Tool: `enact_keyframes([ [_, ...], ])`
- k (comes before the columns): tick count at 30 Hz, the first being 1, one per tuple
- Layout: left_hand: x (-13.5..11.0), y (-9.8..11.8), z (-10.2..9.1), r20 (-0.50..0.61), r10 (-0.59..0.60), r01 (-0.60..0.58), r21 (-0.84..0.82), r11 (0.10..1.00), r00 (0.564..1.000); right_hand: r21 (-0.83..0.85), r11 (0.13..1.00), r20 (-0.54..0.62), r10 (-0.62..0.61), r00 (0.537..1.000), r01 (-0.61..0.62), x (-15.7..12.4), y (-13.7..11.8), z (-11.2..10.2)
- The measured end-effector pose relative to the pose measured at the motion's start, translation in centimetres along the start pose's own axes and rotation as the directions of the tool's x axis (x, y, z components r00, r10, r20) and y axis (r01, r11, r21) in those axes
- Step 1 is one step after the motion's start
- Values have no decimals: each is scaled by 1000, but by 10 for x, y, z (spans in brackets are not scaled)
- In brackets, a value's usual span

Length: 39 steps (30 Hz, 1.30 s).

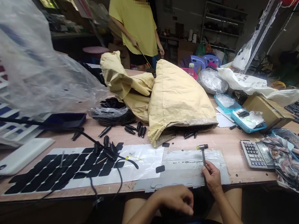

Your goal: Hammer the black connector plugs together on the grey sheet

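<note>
My right hand [213, 177] is wrapped round the handle of a small hammer [203, 156] at the table's front edge. The hammer's head points up and away, over a greyish flat sheet [178, 169] on the table. My left hand [179, 199] is at the near edge of that sheet, above my lap. Its fingers are loosely bent and apart, with nothing visible in them. Left of the grey sheet lies a white sheet with rows of black patches [78, 163]. On it rest several black tapered parts [110, 154] and a yellow-handled tool [134, 160].
A large tan sack [181, 97] lies mid-table, mouth toward me, black parts spilling out. To the right are a calculator [257, 154], blue trays [246, 123] and a cardboard box [270, 109]. Clear plastic [49, 77] covers a white basket at left. A person in yellow [135, 22] stands opposite.
</note>
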<state>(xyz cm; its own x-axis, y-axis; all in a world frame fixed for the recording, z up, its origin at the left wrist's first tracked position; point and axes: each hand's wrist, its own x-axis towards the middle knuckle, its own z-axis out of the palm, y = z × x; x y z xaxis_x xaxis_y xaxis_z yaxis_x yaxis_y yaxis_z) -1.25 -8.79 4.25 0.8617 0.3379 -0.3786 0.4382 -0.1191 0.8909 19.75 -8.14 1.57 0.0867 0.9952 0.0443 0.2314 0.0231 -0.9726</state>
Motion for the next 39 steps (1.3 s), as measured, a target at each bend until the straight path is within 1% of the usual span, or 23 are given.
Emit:
enact_keyframes([
  [1,1,6,-19,-58,50,-53,-52,997,997,1,1000,-5,-1,1000,1,0,1,0],
  [2,4,9,-38,-178,71,-83,-61,995,981,0,1000,-11,-3,1000,3,0,2,1],
  [3,11,11,-57,-354,60,-75,-30,997,933,-1,1000,-14,-5,1000,5,0,2,1],
  [4,21,11,-75,-547,23,-14,21,1000,837,-4,1000,-17,-6,1000,6,0,3,1],
  [5,33,10,-91,-707,-22,91,59,994,707,-10,1000,-21,-8,1000,8,-1,3,1],
  [6,46,8,-106,-822,-60,208,72,975,566,-18,1000,-23,-12,1000,11,-1,4,1],
  [7,59,6,-118,-888,-95,321,62,945,450,-26,1000,-24,-16,1000,15,-1,5,1],
  [8,71,4,-129,-919,-127,413,43,910,374,-33,999,-25,-20,999,19,-1,6,1],
  [9,81,1,-137,-929,-157,483,27,875,335,-38,999,-25,-25,999,24,-1,7,1],
  [10,89,-1,-143,-930,-185,538,17,843,318,-41,999,-26,-31,999,30,-1,8,1],
  [11,95,-3,-147,-926,-211,582,13,813,314,-43,998,-25,-36,999,35,-1,9,1],
  [13,96,-8,-149,-913,-245,635,21,772,327,-44,998,-25,-40,999,39,-1,10,0],
  [15,89,-13,-143,-906,-233,627,45,777,354,-45,998,-23,-37,999,36,0,9,0],
  [17,75,-19,-130,-899,-171,559,94,824,403,-48,998,-26,-35,999,34,-1,8,0],
  [19,62,-24,-113,-889,-59,458,175,872,453,-55,998,-26,-37,999,36,-1,5,1],
  [20,57,-27,-104,-882,-1,410,218,886,471,-62,997,-22,-37,999,36,-1,3,1],
  [21,54,-29,-95,-877,50,369,252,894,478,-71,997,-18,-37,999,36,-1,2,1],
  [23,51,-35,-80,-878,117,312,285,906,464,-95,995,-9,-32,999,31,-1,-2,1],
  [26,54,-42,-67,-895,145,248,268,931,422,-139,990,9,-30,999,31,1,-6,2],
  [28,56,-46,-66,-901,137,220,245,944,411,-177,983,25,-37,999,41,1,-7,2],
  [32,59,-49,-70,-905,102,196,198,961,414,-276,958,33,-75,997,81,-1,-8,0],
  [37,59,-50,-71,-907,92,192,184,964,410,-389,906,-11,-184,983,165,-7,-12,-4],
  [39,59,-49,-71,-907,86,191,178,965,412,-454,873,-5,-200,980,177,-8,-12,-5],
])
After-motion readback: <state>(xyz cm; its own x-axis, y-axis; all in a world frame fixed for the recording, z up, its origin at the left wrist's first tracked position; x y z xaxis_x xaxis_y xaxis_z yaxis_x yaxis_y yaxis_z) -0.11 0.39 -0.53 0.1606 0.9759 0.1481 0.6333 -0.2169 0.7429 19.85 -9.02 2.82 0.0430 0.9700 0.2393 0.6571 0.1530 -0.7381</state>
